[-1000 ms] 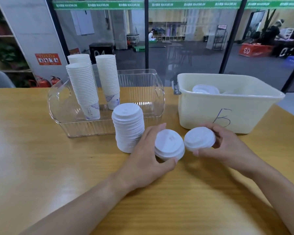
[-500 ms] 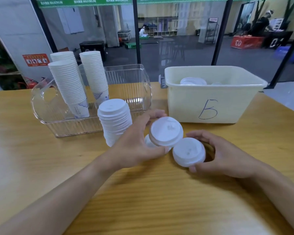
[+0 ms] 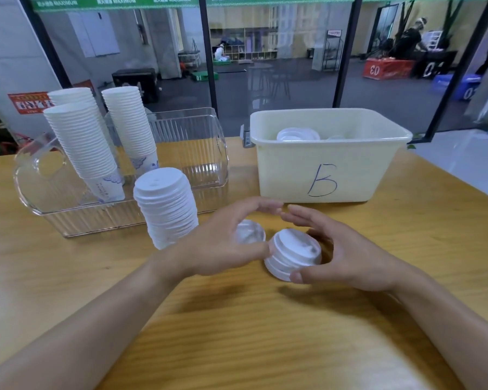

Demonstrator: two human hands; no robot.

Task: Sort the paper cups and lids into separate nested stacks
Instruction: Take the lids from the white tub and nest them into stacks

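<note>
Right hand (image 3: 347,257): curled round short lid stack (image 3: 292,253), frame centre.
Left hand (image 3: 223,243): loosely arched, gripping nothing — loose lid (image 3: 250,235) beneath.
Tip: align rims squarely — then press.

Before you, white lid stack (image 3: 166,205) on the tan wood-grain table (image 3: 265,333), behind the stack white cups (image 3: 81,142) with blue print at the base, clear ribbed bin (image 3: 192,153), right of the stack a cream tub (image 3: 327,164) inked with a dark blue "B".
</note>
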